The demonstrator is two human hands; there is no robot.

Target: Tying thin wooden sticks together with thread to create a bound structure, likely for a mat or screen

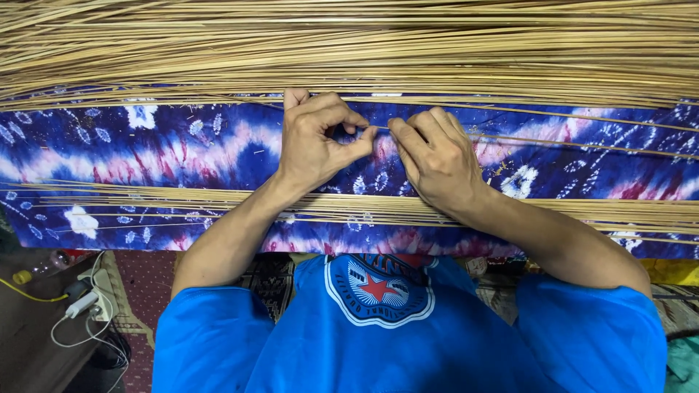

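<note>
My left hand [317, 138] and my right hand [435, 156] meet over a blue, purple and pink tie-dye cloth [182, 156]. Both pinch one thin pale stick [582, 142] between thumb and forefinger where the fingertips touch; the stick runs off to the right across the cloth. A thick layer of the same thin pale sticks [349, 47] lies across the far side. A smaller bundle of sticks [145, 200] crosses the cloth near me, under my forearms.
I wear a blue shirt [378, 327] with a round star emblem. At lower left a power strip with white cables [91, 302] and a yellow cable lie on a dark floor beside a patterned mat [145, 280].
</note>
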